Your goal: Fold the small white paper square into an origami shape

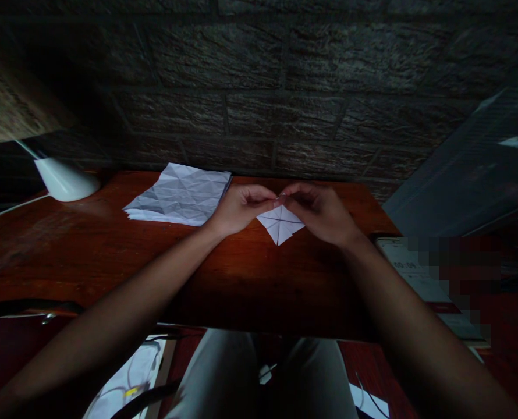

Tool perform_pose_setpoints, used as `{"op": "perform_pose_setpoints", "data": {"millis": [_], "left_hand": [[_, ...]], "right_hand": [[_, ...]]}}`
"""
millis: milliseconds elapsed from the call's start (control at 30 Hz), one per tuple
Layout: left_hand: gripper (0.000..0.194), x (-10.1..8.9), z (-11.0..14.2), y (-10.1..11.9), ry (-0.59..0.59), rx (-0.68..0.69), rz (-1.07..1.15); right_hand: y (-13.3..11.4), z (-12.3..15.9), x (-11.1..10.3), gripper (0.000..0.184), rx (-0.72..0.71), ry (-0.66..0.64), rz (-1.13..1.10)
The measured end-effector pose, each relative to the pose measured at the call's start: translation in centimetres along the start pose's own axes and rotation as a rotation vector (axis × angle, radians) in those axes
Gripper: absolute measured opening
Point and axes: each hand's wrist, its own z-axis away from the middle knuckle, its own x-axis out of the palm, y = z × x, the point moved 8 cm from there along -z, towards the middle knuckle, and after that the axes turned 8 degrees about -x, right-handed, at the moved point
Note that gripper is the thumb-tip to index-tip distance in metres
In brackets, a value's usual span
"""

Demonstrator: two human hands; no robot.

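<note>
A small folded piece of white paper (pixel 279 224), diamond-shaped with crease lines crossing at its middle, is held just above the wooden table (pixel 259 273). My left hand (pixel 244 206) pinches its far corner between thumb and fingers. On the other side, my right hand (pixel 322 212) pinches the same corner, and the fingertips of both hands meet there. That corner is mostly hidden by the fingers. A stack of creased white paper sheets (pixel 180 192) lies to the left of my left hand.
A white lamp base (pixel 67 179) with a cord stands at the table's left end. The dark brick wall (pixel 250 110) rises behind the table. A grey panel (pixel 468 151) leans on the right. Below the front edge are my legs (pixel 217 372) and a cable (pixel 128 378).
</note>
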Motion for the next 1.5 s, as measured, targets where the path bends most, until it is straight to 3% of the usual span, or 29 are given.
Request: {"op": "perform_pose_setpoints", "data": {"millis": [333, 900, 1200, 1500], "left_hand": [[0.028, 0.11, -0.04, -0.01, -0.045, 0.040, -0.011], [0.020, 0.14, -0.06, -0.35, -0.044, 0.009, 0.034], [0.027, 0.35, 0.05, -0.41, -0.082, 0.008, 0.009], [0.030, 0.37, 0.14, 0.04, -0.102, 0.016, -0.039]], "right_hand": [[0.18, -0.24, 0.05, 0.027, 0.028, 0.017, -0.148], [-0.31, -0.10, -0.21, 0.021, -0.041, -0.033, 0.090], [-0.52, -0.17, 0.38, 0.027, -0.006, -0.049, -0.152], [-0.22, -0.12, 0.23, 0.033, 0.057, -0.035, -0.229]]}}
